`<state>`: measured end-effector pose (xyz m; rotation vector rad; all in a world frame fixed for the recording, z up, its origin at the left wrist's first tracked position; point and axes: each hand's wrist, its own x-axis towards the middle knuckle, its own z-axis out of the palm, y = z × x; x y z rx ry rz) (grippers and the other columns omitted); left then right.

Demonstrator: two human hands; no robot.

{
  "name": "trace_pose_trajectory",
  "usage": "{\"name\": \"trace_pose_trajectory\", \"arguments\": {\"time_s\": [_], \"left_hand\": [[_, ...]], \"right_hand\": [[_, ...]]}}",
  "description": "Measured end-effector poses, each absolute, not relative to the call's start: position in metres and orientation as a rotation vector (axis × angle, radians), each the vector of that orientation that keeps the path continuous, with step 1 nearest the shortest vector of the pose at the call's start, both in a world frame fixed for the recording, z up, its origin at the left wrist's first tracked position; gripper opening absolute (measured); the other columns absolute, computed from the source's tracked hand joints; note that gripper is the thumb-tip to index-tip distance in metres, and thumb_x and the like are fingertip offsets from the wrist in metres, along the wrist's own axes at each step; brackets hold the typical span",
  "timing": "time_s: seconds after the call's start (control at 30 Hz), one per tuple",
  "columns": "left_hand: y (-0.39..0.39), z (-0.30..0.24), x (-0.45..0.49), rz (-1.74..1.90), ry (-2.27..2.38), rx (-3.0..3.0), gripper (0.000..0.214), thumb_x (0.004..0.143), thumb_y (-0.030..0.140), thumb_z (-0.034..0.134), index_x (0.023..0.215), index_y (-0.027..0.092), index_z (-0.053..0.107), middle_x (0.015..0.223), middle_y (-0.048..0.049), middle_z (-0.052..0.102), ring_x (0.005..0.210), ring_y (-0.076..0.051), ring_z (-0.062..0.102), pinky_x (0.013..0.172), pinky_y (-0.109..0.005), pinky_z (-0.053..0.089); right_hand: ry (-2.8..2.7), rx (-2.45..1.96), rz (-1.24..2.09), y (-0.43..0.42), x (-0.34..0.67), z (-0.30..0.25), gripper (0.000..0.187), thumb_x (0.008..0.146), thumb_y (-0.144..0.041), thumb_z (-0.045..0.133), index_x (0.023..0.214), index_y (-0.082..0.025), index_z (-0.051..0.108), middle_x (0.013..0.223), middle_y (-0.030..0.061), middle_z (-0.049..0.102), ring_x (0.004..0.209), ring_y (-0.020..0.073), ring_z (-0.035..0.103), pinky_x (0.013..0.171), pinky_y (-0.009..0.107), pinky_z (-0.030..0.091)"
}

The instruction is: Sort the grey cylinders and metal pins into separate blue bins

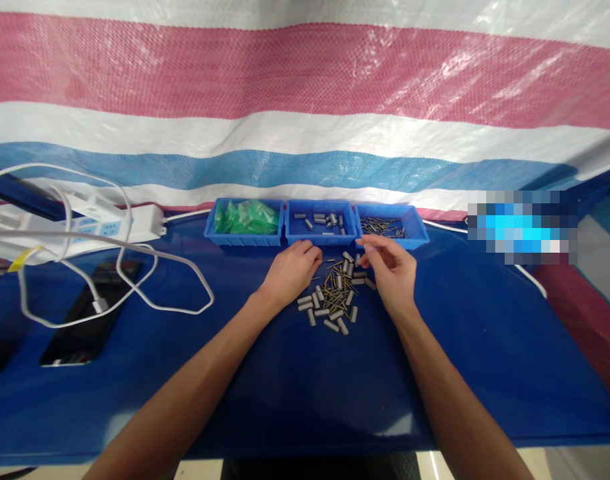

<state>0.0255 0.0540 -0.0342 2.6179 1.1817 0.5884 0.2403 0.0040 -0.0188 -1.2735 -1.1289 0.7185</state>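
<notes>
A loose pile of grey metal cylinders [331, 325] and thin brass-coloured pins [336, 291] lies on the blue tabletop between my hands. My left hand [292, 270] rests at the pile's left edge with its fingers curled together, just in front of the middle blue bin [322, 239]; anything inside those fingers is hidden. On the pile's right side, my right hand [392, 270] is closed in a pinch, its fingertips in front of the right blue bin [415, 237]. Whatever it pinches is too small to make out. The middle bin holds several cylinders; thin metal pins lie in the right one.
A left blue bin [245, 239] holds green plastic bags [247, 217]. Further left are a white power strip [147, 222], looping white cables [185, 311] and a dark phone [85, 333]. A striped sheet [305, 73] hangs behind; a blurred-out object [522, 228] is at right.
</notes>
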Motion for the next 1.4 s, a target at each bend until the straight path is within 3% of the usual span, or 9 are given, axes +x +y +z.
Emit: {"name": "trace_pose_trajectory", "arguments": {"time_s": [0.23,0.63,0.93,1.2,1.4], "left_hand": [[0.051,-0.03,0.029,0.46,1.167,2.713,0.011,0.104,0.016,0.053,0.101,0.016,0.064,0.102,-0.01,0.066,0.096,-0.026,0.063,0.09,-0.04,0.055],[0.05,-0.025,0.026,0.676,0.944,2.573,0.007,0.1,0.015,0.055,0.097,0.018,0.06,0.095,-0.0064,0.066,0.091,-0.021,0.063,0.084,-0.033,0.053],[0.048,-0.023,0.025,0.736,0.886,2.607,0.006,0.099,0.018,0.059,0.095,0.017,0.063,0.093,-0.0064,0.067,0.089,-0.021,0.064,0.083,-0.032,0.052],[0.051,-0.021,0.023,0.834,0.861,2.383,0.005,0.1,0.022,0.061,0.098,0.018,0.062,0.094,-0.0035,0.066,0.085,-0.016,0.063,0.079,-0.028,0.05],[0.057,-0.014,0.013,0.74,0.871,2.274,0.005,0.094,0.021,0.066,0.099,0.018,0.065,0.076,0.0026,0.061,0.068,-0.012,0.058,0.067,-0.024,0.045]], "right_hand": [[-1.201,-1.288,0.748,0.003,0.241,-0.022,0.024,0.094,-0.043,0.073,0.108,-0.024,0.077,0.096,0.0052,0.08,0.067,0.0167,0.07,0.067,0.034,0.061],[-1.627,-1.314,0.696,-0.002,0.237,-0.023,0.025,0.093,-0.033,0.071,0.116,-0.025,0.079,0.093,0.0036,0.081,0.07,0.0182,0.073,0.066,0.032,0.061],[-1.722,-1.285,0.648,-0.003,0.235,-0.017,0.016,0.094,-0.033,0.072,0.097,-0.023,0.084,0.083,0.0045,0.081,0.066,0.0185,0.071,0.061,0.031,0.058],[-1.456,-1.278,0.886,-0.001,0.237,-0.023,0.02,0.089,-0.039,0.08,0.096,-0.022,0.085,0.083,0.0043,0.081,0.067,0.0181,0.072,0.064,0.031,0.059],[-1.235,-1.251,0.931,0.002,0.24,-0.023,0.019,0.083,-0.04,0.085,0.093,-0.024,0.085,0.079,0.0019,0.079,0.062,0.0157,0.069,0.061,0.029,0.059]]}}
